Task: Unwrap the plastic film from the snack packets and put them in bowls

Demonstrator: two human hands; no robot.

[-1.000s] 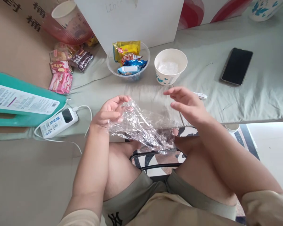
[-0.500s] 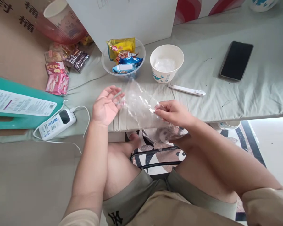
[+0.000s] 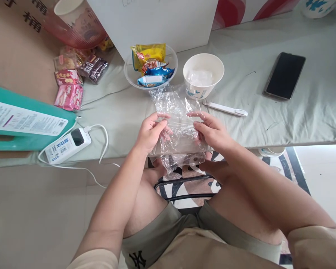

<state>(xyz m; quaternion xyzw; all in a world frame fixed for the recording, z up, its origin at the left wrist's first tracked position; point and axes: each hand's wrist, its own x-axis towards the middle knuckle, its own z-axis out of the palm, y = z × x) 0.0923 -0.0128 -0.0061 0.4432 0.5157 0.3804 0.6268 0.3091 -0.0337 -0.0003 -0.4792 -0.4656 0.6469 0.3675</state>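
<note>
A crinkled clear plastic bag [image 3: 179, 129] stretches between my two hands at the table's front edge, its lower part hanging over my lap. My left hand [image 3: 154, 130] grips the bag's left side, thumb on top and fingers beneath. On the other side, my right hand [image 3: 211, 129] pinches the bag between thumb and fingers. Just beyond it stand a clear plastic bowl [image 3: 172, 76] of wrapped snacks [image 3: 151, 59] and a white paper bowl [image 3: 218, 80] with something translucent inside. A white utility knife [image 3: 228, 109] lies right of the bag.
A black phone [image 3: 285, 76] rests at the right. Toward the left are pink snack packs [image 3: 69, 97], a white power bank [image 3: 68, 146] with a cable, and a green jug [image 3: 22, 123]. A white box [image 3: 156, 22] stands behind the bowls.
My left hand has moved right and closed on the bag's left side, where before its fingers were spread beside it. The bag is now spread flatter between both hands.
</note>
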